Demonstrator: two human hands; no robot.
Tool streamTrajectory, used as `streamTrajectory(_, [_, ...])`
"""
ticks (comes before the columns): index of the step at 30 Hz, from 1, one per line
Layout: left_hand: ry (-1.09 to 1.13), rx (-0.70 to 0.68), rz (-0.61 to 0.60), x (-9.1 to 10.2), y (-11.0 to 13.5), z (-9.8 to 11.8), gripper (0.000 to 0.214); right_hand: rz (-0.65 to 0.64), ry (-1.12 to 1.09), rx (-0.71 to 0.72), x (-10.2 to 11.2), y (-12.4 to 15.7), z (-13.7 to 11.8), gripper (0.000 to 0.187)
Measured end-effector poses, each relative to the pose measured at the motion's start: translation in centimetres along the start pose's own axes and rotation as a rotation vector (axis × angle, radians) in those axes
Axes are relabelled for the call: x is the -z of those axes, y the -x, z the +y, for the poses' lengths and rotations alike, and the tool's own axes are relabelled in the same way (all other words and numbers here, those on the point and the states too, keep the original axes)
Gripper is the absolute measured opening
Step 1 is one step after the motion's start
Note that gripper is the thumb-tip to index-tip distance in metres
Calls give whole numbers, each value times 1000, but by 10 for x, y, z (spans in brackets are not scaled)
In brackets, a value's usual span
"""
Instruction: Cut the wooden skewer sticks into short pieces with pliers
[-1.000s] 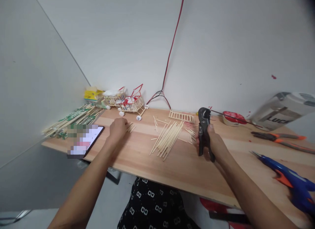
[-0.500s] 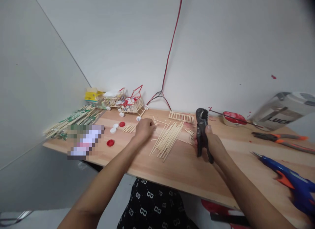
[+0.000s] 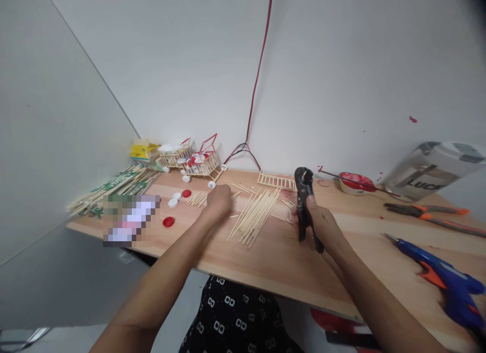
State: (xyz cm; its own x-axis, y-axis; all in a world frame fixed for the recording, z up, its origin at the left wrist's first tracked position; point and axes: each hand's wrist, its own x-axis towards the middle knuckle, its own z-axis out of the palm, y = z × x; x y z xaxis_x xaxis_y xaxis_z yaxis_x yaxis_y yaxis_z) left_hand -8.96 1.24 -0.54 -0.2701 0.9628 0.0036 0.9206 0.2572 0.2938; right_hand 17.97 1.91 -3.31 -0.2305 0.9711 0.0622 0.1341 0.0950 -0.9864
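On tabletop [image 3: 275,257], R hand [image 3: 321,224] grasping blk cutter [image 3: 302,196], L hand [image 3: 219,201] nr sticks [image 3: 256,216] (grip hidden, can't tell)

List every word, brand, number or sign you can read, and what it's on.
"LUCK": on the grey-and-white package, far right.
Too small to read: any print on the yellow box, green-printed wrappers or white round wheel.
Pixelated, unreadable: the flat phone's screen.
Black fabric: white linked-square pattern, no readable words.
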Motion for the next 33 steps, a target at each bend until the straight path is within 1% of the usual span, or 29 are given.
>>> streamTrajectory(2, [59,-47,-32,4,5,-4,12,-49,-41,26,-2,-2,-1,53])
streamTrajectory(4, [195,-143,-118,9,11,-4,15,-103,-77,36,-4,-5,-4,48])
streamTrajectory(6, [489,-265,-288,14,16,1,22,-145,-94,26,-8,-7,-9,45])
streamTrajectory(8, [844,-341,-474,16,21,11,26,-162,-86,28,-13,-9,-16,43])
streamTrajectory(9, [985,-349,-543,16,22,17,27,-162,-101,32,-16,-9,-20,42])
streamTrajectory(11, [1138,-327,-601,14,23,29,29,-183,-181,23,-21,-11,-27,39])
streamTrajectory(14, [1222,-326,-610,7,21,44,31,-135,-226,61,-24,-16,-34,33])
streamTrajectory(17, [1210,-345,-626,1,17,51,33,-95,-216,112,-21,-23,-33,31])
streamTrajectory(20, [1192,-354,-645,-4,14,52,33,-91,-221,129,-17,-27,-28,30])
streamTrajectory(25, [1191,-340,-666,-11,10,51,31,-142,-204,127,-17,-27,-20,28])
streamTrajectory(29, [1197,-364,-669,-18,8,52,29,-109,-162,88,-19,-26,-21,30])
streamTrajectory(31, [1198,-371,-620,-21,8,53,28,-88,-156,74,-19,-26,-22,31])
streamTrajectory(32, [1192,-378,-556,-22,9,54,28,-83,-161,69,-19,-27,-22,31])
streamTrajectory(33, [1180,-395,-458,-23,9,54,26,-85,-176,61,-19,-27,-22,32])
